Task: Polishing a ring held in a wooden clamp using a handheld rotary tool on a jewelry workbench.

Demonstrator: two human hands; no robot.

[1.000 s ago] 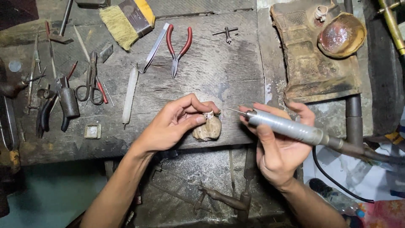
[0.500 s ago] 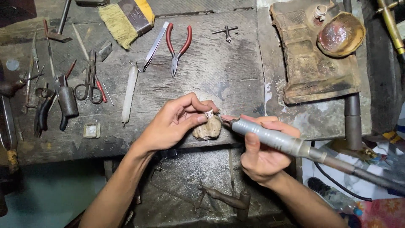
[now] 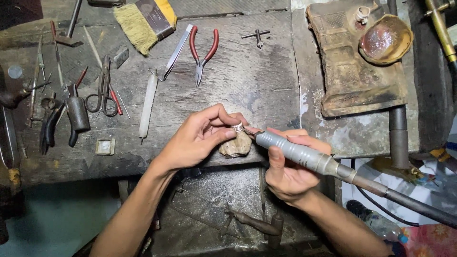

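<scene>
Left hand: the left hand [image 3: 200,138] reaches in from the lower left, fingers curled, thumb and fingertips pinching a small silvery ring-like piece [image 3: 237,127].
Small piece: it sits at the fingertips, just above a rounded, pale brown wooden peg [image 3: 235,145] at the bench's front edge; whether it rests on the peg is hard to tell, as the fingers hide the contact.
Right hand: the right hand [image 3: 288,166] is wrapped around a grey metal rotary handpiece [image 3: 300,154], held like a pen, thumb laid along the barrel.
Handpiece: its thin tip points up and left and meets the small piece; its dark flexible shaft [image 3: 409,202] runs off to the lower right.
Bench: a worn, scratched dark wooden bench [image 3: 247,76] lies under both hands.
Upper bench: red-handled pliers [image 3: 202,54], steel tweezers [image 3: 176,52], a yellow-bristled brush [image 3: 143,19] and a small chuck key [image 3: 257,37].
Left side: scissors with dark loops [image 3: 102,88], a white stick-shaped rod [image 3: 147,102], a small square white block [image 3: 104,146], and dark hand tools clustered near the edge.
Upper right: a rusty brown metal block [image 3: 352,76] bearing a shallow, stained round bowl [image 3: 385,40].
</scene>
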